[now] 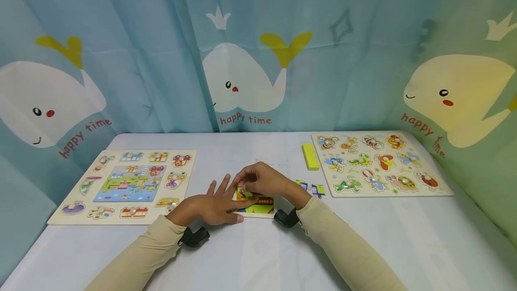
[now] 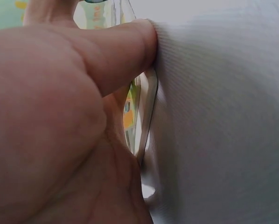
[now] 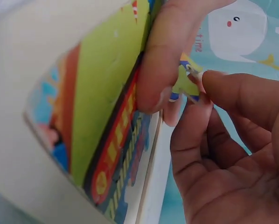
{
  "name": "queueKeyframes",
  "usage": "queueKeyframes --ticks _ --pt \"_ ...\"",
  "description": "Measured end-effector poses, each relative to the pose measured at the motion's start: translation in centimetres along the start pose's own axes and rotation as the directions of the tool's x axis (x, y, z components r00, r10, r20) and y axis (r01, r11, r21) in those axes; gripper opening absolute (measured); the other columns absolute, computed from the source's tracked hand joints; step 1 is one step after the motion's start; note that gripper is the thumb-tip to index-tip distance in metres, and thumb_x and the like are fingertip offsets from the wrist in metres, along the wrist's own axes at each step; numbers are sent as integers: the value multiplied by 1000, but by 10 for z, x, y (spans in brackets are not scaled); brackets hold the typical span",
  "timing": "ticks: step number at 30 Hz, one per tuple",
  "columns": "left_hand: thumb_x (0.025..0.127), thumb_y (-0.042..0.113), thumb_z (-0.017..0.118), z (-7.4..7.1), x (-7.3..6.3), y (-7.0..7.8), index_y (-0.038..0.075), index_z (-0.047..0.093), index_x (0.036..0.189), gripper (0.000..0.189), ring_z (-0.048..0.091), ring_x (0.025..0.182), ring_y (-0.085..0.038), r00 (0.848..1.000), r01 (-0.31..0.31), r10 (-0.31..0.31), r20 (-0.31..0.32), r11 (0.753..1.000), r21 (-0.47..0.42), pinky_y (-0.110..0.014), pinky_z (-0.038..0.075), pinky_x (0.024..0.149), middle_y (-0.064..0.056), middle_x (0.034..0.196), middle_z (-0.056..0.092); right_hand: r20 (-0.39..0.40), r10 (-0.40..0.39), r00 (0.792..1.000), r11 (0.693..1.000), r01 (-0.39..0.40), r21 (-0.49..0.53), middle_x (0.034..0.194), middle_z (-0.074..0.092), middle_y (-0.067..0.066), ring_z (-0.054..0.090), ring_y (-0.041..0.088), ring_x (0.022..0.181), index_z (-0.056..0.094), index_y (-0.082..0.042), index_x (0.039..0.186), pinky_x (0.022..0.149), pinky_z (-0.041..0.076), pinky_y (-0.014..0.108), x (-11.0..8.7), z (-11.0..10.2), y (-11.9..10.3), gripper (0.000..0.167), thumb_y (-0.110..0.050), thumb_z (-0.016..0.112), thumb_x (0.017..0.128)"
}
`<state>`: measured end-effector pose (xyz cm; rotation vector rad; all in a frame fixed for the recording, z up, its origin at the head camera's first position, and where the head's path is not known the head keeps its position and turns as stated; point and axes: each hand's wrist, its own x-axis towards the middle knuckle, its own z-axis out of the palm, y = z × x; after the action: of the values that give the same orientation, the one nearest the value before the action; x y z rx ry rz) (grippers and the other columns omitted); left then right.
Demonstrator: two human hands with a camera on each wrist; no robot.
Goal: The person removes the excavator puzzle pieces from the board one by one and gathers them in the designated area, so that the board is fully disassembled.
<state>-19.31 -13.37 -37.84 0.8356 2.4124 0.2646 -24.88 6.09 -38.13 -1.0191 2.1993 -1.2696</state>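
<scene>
Pinching a piece (image 3: 185, 85) with the right hand (image 1: 264, 181) at the puzzle's (image 1: 259, 209) far side, bracing with the left hand (image 1: 215, 208) spread across it; match edges, then press flat.

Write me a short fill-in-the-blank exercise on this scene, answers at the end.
1. The left hand rests at the jigsaw board; the right hand pinches a jigsaw ____.
2. The block beside the insect peg puzzle is coloured ____.
3. The red lettering on the curtain reads "____ time".

Answers: piece; yellow; happy.
</scene>
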Motion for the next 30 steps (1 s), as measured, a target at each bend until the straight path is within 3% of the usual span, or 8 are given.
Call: queueKeyframes --ticks 4,12,22,30 --pt "102 49 40 -1 1 1 36 27 154 55 -25 140 -41 1000 1 -1 1 1000 9 -66 -7 106 -17 160 -11 17 9 1000 1000 -8 -15 94 69 4 59 11 77 71 0 103 70 50 25 1 0 1 15 2 61 93" --pt "102 49 40 0 1 1 37 25 154 56 -25 140 -39 1000 5 -5 -7 1000 20 -66 -7 106 -15 159 -16 43 14 999 988 -7 -152 92 71 -1 60 7 78 74 -2 100 74 50 22 1 -1 0 12 -2 63 94" --pt "101 50 42 0 1 0 37 26 154 56 -22 141 -40 1000 7 -6 -11 999 35 -66 -5 107 -15 159 -16 9 12 1000 991 -11 -132 102 71 -1 60 8 94 73 -3 107 84 48 25 -1 -7 -2 16 -3 63 94" --pt "102 50 41 0 1 0 39 24 154 56 -22 141 -40 1000 12 -12 -10 999 39 -66 -5 107 -16 158 -20 -1 5 1000 992 -5 -129 104 70 3 59 11 87 72 0 110 77 49 27 -6 -15 -1 18 -3 62 95"
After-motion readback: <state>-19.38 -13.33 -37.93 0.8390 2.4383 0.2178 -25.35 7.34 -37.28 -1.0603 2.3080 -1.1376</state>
